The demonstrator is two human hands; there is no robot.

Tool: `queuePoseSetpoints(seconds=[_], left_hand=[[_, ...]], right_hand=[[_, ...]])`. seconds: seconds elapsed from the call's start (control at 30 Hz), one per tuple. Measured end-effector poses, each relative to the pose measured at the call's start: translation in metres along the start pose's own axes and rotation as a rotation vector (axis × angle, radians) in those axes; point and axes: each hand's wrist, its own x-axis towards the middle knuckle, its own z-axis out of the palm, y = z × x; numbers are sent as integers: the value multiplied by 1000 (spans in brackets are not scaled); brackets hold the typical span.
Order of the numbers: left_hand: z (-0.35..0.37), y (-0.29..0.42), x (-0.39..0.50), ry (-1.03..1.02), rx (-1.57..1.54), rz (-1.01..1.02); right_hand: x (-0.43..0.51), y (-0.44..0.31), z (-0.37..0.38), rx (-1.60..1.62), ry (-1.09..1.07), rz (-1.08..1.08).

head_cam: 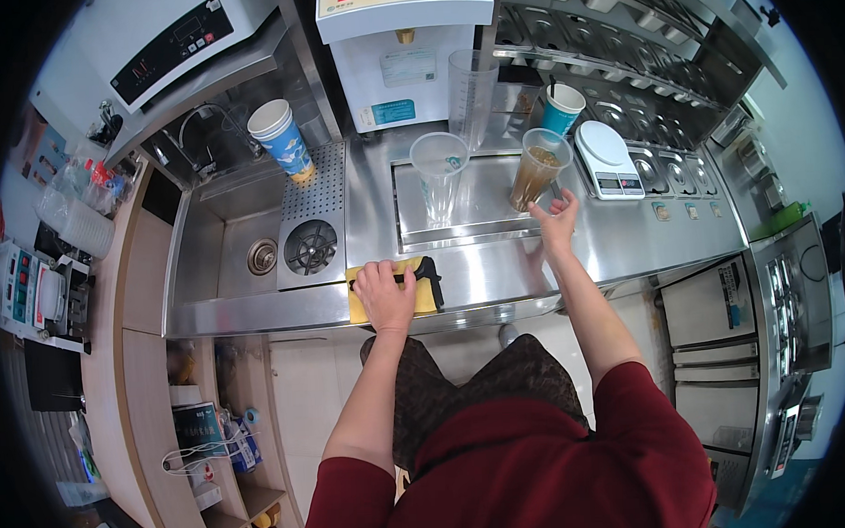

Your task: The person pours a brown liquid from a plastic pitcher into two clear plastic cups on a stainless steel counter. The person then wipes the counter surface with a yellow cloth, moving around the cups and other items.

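On the counter's front edge, my left hand (382, 295) lies over the handle of a black T-shaped scraper-like tool (431, 279), fingers curled around it. Beneath both is a folded yellow cloth (358, 309). My right hand (557, 221) has its thumb and fingers apart beside the base of a clear plastic cup (536, 169) of brown drink; whether a fingertip touches it, I cannot tell. That cup stands upright in a recessed metal tray (487, 223). Left of it, in the same tray, stands a clear plastic cup (439, 179) with no visible drink.
Behind the tray are a tall measuring jug (471, 98) and a white dispenser (402, 76). A teal paper cup (562, 112) and a white digital scale (609, 161) stand to the right. Leftward are stacked blue paper cups (283, 140), a cup rinser (310, 247) and a sink (233, 236).
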Motion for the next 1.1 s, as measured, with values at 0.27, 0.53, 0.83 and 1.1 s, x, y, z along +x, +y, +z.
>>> queuePoseSetpoints(seconds=[0.27,0.53,0.83,1.1], left_hand=[[0,0,0,-26,18,-10],[0,-1,-1,-7,24,3],[1,0,-1,-5,37,-9],[2,-1,-2,-17,20,-18]], right_hand=[[25,10,21,111,-91,-15],[32,15,30,184,-201,-37],[35,10,30,231,-244,-73],[39,12,28,255,-270,-70]])
